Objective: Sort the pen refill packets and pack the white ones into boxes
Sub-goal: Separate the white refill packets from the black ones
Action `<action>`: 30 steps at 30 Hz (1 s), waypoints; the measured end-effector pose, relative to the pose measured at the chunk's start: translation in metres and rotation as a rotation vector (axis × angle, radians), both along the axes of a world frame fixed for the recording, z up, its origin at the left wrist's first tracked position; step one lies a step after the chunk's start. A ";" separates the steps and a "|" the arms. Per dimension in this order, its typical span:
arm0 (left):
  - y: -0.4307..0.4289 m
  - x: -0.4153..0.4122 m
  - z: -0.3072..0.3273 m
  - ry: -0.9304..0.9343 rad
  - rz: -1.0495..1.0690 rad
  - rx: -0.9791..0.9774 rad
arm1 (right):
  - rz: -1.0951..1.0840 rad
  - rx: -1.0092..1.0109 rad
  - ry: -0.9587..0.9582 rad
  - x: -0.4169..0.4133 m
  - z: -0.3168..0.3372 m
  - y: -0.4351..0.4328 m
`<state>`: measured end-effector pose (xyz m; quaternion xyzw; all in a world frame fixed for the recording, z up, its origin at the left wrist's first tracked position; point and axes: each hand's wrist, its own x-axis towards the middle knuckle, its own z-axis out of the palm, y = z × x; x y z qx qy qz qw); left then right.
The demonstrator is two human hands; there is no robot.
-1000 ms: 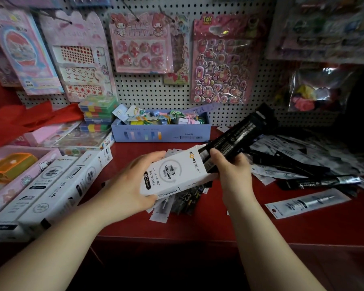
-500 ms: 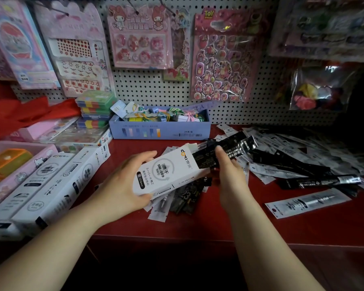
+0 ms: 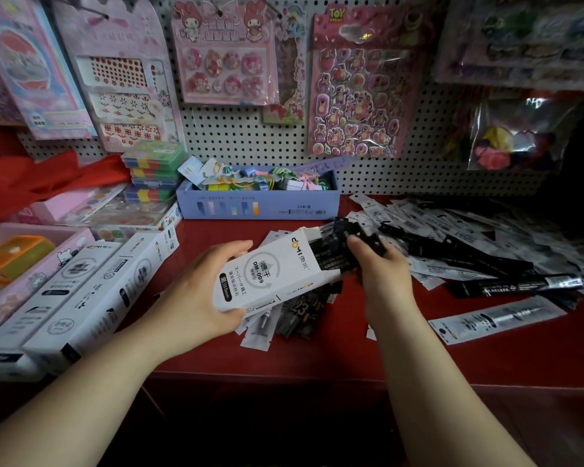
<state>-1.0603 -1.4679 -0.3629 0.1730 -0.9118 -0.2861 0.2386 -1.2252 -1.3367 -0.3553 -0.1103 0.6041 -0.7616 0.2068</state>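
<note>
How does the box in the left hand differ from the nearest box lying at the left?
The held box is up off the shelf, gripped by the left hand; the lying box rests flat, untouched. The held box's end is open, with black packets in it; the lying box shows none. Both are white with similar print.

2 boxes (image 3: 81, 298) left; packets (image 3: 469, 251) right; tray (image 3: 260, 207) behind.
</note>
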 end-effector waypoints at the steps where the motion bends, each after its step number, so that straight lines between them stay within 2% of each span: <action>1: 0.000 -0.001 0.000 0.002 0.001 -0.005 | 0.071 0.058 0.041 0.001 0.000 -0.001; 3: -0.001 -0.002 -0.001 -0.001 0.009 -0.008 | 0.248 0.205 0.109 0.006 -0.001 -0.002; 5: -0.003 0.000 -0.002 -0.008 0.028 0.002 | 0.333 0.248 0.116 0.006 -0.004 -0.003; 8: -0.004 0.003 -0.002 -0.011 0.066 0.031 | 0.270 0.188 0.100 0.004 -0.002 -0.001; 12: -0.003 0.005 0.005 -0.022 0.109 0.048 | 0.226 0.206 0.116 0.005 -0.004 -0.002; 15: -0.013 0.006 0.013 -0.008 0.280 0.070 | 0.117 0.237 0.122 -0.001 -0.008 -0.003; 18: -0.034 0.013 0.013 -0.063 0.466 0.037 | 0.100 0.480 0.398 -0.007 -0.014 0.002; 23: -0.056 0.016 0.004 -0.207 0.615 0.039 | 0.296 0.893 0.894 0.007 -0.027 0.002; 26: -0.056 0.011 -0.001 -0.266 0.610 0.050 | 0.373 1.019 0.995 0.012 -0.029 0.002; 30: -0.056 0.006 -0.002 -0.350 0.594 0.041 | 0.369 1.068 1.026 0.009 -0.031 0.002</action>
